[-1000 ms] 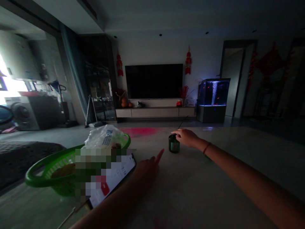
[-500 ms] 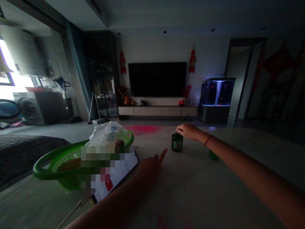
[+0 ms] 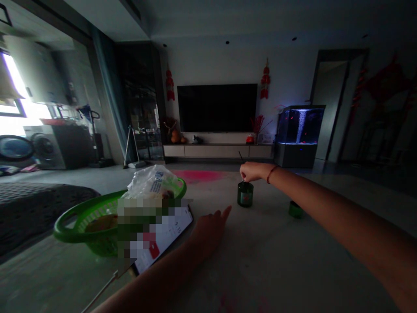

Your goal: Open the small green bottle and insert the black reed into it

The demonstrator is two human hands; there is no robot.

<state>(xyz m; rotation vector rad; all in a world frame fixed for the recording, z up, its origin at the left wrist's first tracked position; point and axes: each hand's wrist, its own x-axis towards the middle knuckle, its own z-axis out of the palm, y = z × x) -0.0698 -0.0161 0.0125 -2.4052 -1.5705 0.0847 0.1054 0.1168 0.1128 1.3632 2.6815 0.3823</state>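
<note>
Green plastic basket (image 3: 84, 226) is set near the left edge of the table (image 3: 267, 265), with a crinkled plastic bag (image 3: 151, 181) in it, its blue print unreadable. A phone (image 3: 166, 239) is laid beside it, its screen blurred. The left hand (image 3: 208, 232) is held by the phone, index finger extended, nothing gripped. The right hand (image 3: 252, 172) is pinched on a thin black stick (image 3: 241, 157) at the mouth of a dark green bottle (image 3: 245, 194), near the far edge; the bottle's label cannot be read. A green cap (image 3: 295, 209) is placed further right.

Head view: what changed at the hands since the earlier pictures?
The right hand has drawn up from the top of the dark green bottle, now pinching a thin dark stick above its neck; the arm no longer hides a small green cylinder. The left hand still points beside the phone.
</note>
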